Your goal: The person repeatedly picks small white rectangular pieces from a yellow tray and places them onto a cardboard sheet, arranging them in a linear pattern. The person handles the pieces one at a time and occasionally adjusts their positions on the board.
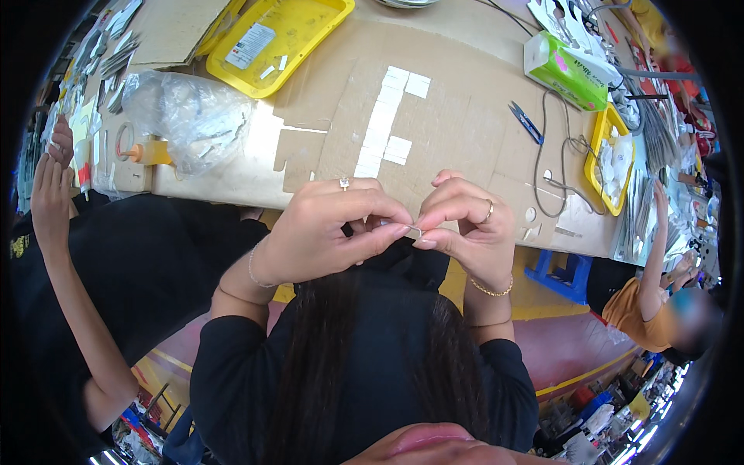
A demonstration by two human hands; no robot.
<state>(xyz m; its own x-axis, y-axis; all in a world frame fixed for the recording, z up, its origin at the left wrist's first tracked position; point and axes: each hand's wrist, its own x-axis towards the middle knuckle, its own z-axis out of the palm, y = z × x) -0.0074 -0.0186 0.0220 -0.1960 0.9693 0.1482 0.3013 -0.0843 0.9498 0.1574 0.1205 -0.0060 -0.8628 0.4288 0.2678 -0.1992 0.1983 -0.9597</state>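
In front of my chest, just off the table's near edge, my two hands meet fingertip to fingertip. My left hand (pixel 329 229) is closed, thumb and forefinger pinching a small, thin, pale piece (pixel 416 230). The thumb and forefinger of my right hand (pixel 477 229) pinch the same piece from the other side. Most of it is hidden by the fingertips, and its kind is too small to make out. Beyond my hands, a row of white rectangular pieces (pixel 380 124) lies flat on the cardboard sheet (pixel 325 159) covering the table.
Left of the cardboard are a yellow tray (pixel 302 58), a clear plastic bag (pixel 186 108) and a yellow bottle (pixel 155 153). To the right lie blue-handled nippers (pixel 527 124), a cable (pixel 540 178), a green tissue box (pixel 562 74) and a yellow basket (pixel 597 167). Other people work at both sides.
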